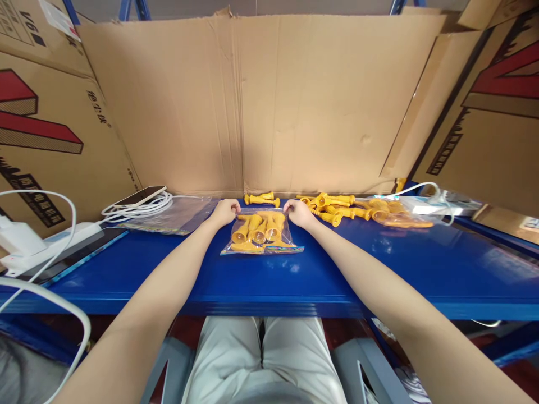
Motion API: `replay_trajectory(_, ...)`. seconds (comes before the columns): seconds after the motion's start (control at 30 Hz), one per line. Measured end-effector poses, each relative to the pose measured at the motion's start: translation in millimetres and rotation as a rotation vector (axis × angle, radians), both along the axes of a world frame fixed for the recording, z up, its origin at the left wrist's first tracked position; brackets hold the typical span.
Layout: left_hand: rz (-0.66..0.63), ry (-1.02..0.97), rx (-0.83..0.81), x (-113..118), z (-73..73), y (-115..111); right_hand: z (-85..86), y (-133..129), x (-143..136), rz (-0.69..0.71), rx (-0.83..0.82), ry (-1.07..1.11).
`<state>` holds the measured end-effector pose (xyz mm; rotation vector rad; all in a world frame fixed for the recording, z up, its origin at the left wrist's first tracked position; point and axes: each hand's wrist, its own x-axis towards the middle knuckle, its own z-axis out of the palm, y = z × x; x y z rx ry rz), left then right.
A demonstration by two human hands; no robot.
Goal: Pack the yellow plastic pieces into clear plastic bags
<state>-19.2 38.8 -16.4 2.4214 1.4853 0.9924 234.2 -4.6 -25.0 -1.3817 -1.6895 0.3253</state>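
Observation:
A clear zip-lock bag lies flat on the blue table, its coloured zip edge towards me. Inside are several yellow plastic pieces, each with a stem and a flared, cup-like end. My left hand has its fingers closed on the far left corner of the bag. At the far right corner my right hand pinches the bag in the same way. Behind the bag, between my hands, are a few loose yellow pieces. More of them lie in a heap just beyond my right hand.
Another filled bag lies to the right of the heap. On the left are a flat clear bag, a coiled white cable, a phone, a power strip and a dark tablet. Cardboard walls the back.

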Motion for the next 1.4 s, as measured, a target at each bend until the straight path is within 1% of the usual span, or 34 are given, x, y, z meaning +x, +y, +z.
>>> replay_trajectory(0.1, -0.040, 0.126, 0.109, -1.0, -2.1, 0.5, 1.4, -2.7, 0.1, 0.007, -0.017, -0.087)
replay_trajectory(0.2, -0.073, 0.238, 0.190, -1.8, -2.1, 0.2, 2.3, -5.6, -0.2, 0.013, -0.062, -0.114)
replay_trajectory(0.4, -0.060, 0.420, 0.290, -1.2, 5.1, -7.0, 2.9, -7.9, 0.1, 0.067, -0.176, -0.049)
replay_trajectory(0.5, -0.050, 0.478, 0.345, 0.4, 8.5, -11.7, 4.4, -10.8, -1.4, 0.112, -0.209, -0.031)
replay_trajectory(0.6, -0.045, 0.507, 0.419, 2.7, 11.1, -15.9, 6.9, -14.9, -1.9, 0.128, -0.231, -0.026)
replay_trajectory(0.73, -0.051, 0.504, 0.525, 6.6, 14.3, -20.6, 9.1, -17.1, 1.3, 0.158, -0.251, -0.067)
replay_trajectory(0.8, -0.068, 0.493, 0.570, 8.6, 15.8, -22.5, 9.2, -16.7, 2.1, 0.173, -0.220, -0.073)
replay_trajectory(0.87, -0.094, 0.476, 0.607, 10.4, 17.0, -24.2, 9.0, -16.4, 0.8, 0.175, -0.143, -0.014)
replay_trajectory(0.93, -0.122, 0.455, 0.633, 12.1, 17.9, -25.8, 9.5, -17.5, -1.9, 0.205, -0.105, 0.106)
replay_trajectory(0.97, -0.135, 0.444, 0.643, 12.9, 18.3, -26.5, 10.2, -18.9, -3.1, 0.238, -0.129, 0.166)
replay_trajectory(1.03, -0.156, 0.420, 0.659, 14.5, 19.2, -28.1, 13.1, -23.4, -3.9, 0.326, -0.235, 0.250)
replay_trajectory(1.2, -0.169, 0.326, 0.681, 18.8, 22.4, -32.9, 26.3, -36.7, 5.0, 0.508, -0.472, 0.318)
replay_trajectory(1.3, -0.161, 0.256, 0.654, 21.4, 24.3, -36.4, 32.9, -41.0, 7.6, 0.536, -0.571, 0.372)
replay_trajectory(1.4, -0.162, 0.231, 0.599, 23.4, 25.6, -40.1, 35.2, -43.7, 2.7, 0.552, -0.593, 0.456)
